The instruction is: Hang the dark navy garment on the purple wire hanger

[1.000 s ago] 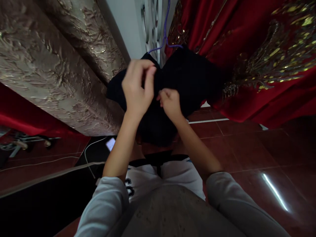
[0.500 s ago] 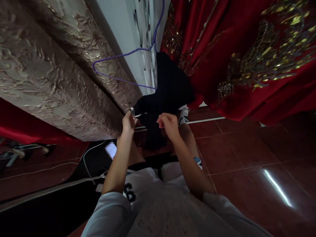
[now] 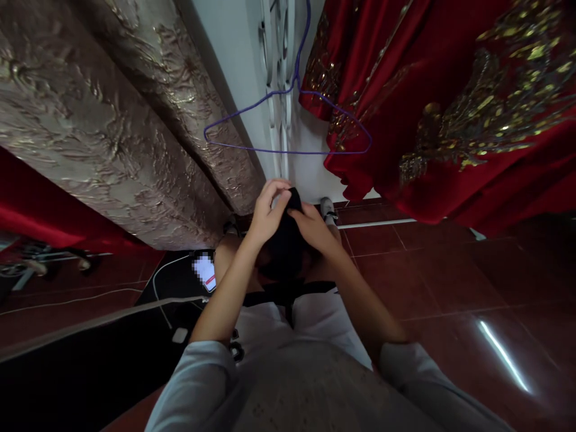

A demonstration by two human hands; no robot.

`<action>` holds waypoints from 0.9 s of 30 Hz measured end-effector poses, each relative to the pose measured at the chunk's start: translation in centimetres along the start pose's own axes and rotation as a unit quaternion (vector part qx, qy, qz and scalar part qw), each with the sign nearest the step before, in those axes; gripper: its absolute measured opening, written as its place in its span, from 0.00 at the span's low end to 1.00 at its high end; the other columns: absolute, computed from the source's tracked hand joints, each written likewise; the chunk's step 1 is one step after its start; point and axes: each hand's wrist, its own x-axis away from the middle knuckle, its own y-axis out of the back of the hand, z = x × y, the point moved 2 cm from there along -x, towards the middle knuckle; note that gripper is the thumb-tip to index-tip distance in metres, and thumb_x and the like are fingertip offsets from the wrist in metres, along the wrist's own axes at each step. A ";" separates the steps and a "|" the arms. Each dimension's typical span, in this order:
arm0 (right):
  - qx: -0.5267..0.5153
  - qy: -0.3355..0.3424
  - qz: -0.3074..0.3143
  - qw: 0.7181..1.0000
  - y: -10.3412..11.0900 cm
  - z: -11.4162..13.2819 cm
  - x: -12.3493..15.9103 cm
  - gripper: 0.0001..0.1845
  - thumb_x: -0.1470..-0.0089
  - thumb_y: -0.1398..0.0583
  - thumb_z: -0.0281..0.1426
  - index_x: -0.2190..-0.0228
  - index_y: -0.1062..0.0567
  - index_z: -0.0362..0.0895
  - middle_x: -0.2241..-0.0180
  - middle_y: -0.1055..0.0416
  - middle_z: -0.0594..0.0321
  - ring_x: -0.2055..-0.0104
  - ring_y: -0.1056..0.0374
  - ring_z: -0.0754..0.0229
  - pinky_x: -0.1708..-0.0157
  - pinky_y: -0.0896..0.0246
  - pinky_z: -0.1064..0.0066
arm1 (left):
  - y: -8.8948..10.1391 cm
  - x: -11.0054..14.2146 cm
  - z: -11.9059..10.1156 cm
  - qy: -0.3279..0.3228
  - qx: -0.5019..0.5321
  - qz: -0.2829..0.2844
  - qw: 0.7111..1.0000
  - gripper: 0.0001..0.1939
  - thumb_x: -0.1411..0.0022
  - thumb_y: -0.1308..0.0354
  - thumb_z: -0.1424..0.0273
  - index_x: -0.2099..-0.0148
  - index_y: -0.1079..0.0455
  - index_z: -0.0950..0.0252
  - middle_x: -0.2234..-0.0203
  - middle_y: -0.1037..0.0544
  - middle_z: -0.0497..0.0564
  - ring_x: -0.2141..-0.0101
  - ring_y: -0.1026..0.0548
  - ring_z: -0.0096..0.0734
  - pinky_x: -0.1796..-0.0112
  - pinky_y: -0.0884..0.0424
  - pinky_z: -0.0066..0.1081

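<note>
head view. held low in front of the lap, between the legs: dark cloth [image 3: 282, 249], bunched, black or near it, with folds too dark to sort and type of garment not certain. gripped at the upper edge by left hand [image 3: 266, 217], with thumb and fingers closed on it. met from the other side by right hand [image 3: 315, 227], with fingers bent against the fabric; exact hold of the hidden fingertips, cannot tell.

hung above and apart from the cloth: purple hanger [image 3: 315, 152], with nothing on its lower bar, in front of white metalwork [image 3: 271, 111]. placed to the right: red fabric [image 3: 405, 180] with gold sequins. to the left: pale textured drape [image 3: 90, 120]. beside the left forearm, on a dark surface: lit phone [image 3: 206, 273].

step in hand, as judged: handling and gathering the cloth by its top edge, off the hanger. called for by any next move: steady pinch from both hands, edge found by feel, slack layers kept together. likely trouble: soft folds slipping or twisting, dark layers easily confused.
</note>
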 end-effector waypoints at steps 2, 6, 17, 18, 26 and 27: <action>0.031 -0.006 0.017 0.999 1.2 1.3 -1.0 0.10 0.45 0.45 0.35 0.75 0.30 0.44 0.74 0.31 0.62 0.69 0.35 0.58 0.69 0.35 0.66 | 0.6 1.7 2.1 0.063 0.008 0.100 0.993 0.26 0.23 0.64 0.52 0.49 0.31 0.62 0.55 0.24 0.57 0.52 0.25 0.39 0.47 0.28 0.40; 0.125 0.102 0.001 0.987 3.9 3.9 -4.6 0.10 0.47 0.46 0.32 0.79 0.37 0.46 0.77 0.36 0.63 0.70 0.37 0.59 0.67 0.34 0.65 | 2.6 5.1 5.1 0.103 -0.144 0.332 0.926 0.29 0.27 0.55 0.47 0.59 0.26 0.66 0.63 0.20 0.57 0.58 0.21 0.44 0.50 0.27 0.40; 0.112 0.121 -0.100 0.981 2.9 -1.6 -13.0 0.12 0.39 0.45 0.38 0.66 0.27 0.44 0.65 0.25 0.56 0.57 0.28 0.52 0.49 0.29 0.54 | 14.3 3.7 8.3 0.220 -0.376 0.315 0.843 0.25 0.31 0.51 0.53 0.70 0.27 0.65 0.72 0.20 0.59 0.71 0.23 0.40 0.66 0.32 0.33; 0.111 0.128 -0.102 0.980 3.3 -1.8 -12.5 0.12 0.39 0.44 0.39 0.68 0.28 0.44 0.66 0.26 0.57 0.59 0.29 0.52 0.52 0.29 0.54 | 15.0 3.4 8.0 0.223 -0.384 0.302 0.844 0.25 0.31 0.52 0.54 0.72 0.29 0.65 0.74 0.21 0.58 0.72 0.24 0.39 0.67 0.34 0.33; 0.134 0.173 -0.137 0.966 8.5 1.1 -7.1 0.19 0.41 0.41 0.43 0.78 0.36 0.46 0.77 0.41 0.65 0.72 0.41 0.61 0.69 0.38 0.66 | 16.5 -1.6 2.9 0.152 -0.342 0.081 0.924 0.19 0.36 0.49 0.60 0.78 0.40 0.63 0.81 0.37 0.47 0.76 0.37 0.29 0.72 0.43 0.32; 0.141 0.176 -0.140 0.964 8.8 1.7 -6.8 0.20 0.41 0.41 0.44 0.78 0.36 0.46 0.77 0.42 0.65 0.72 0.43 0.62 0.70 0.41 0.67 | 16.3 -2.4 2.3 0.145 -0.340 0.047 0.928 0.19 0.37 0.49 0.64 0.79 0.43 0.63 0.83 0.41 0.46 0.77 0.40 0.28 0.73 0.46 0.32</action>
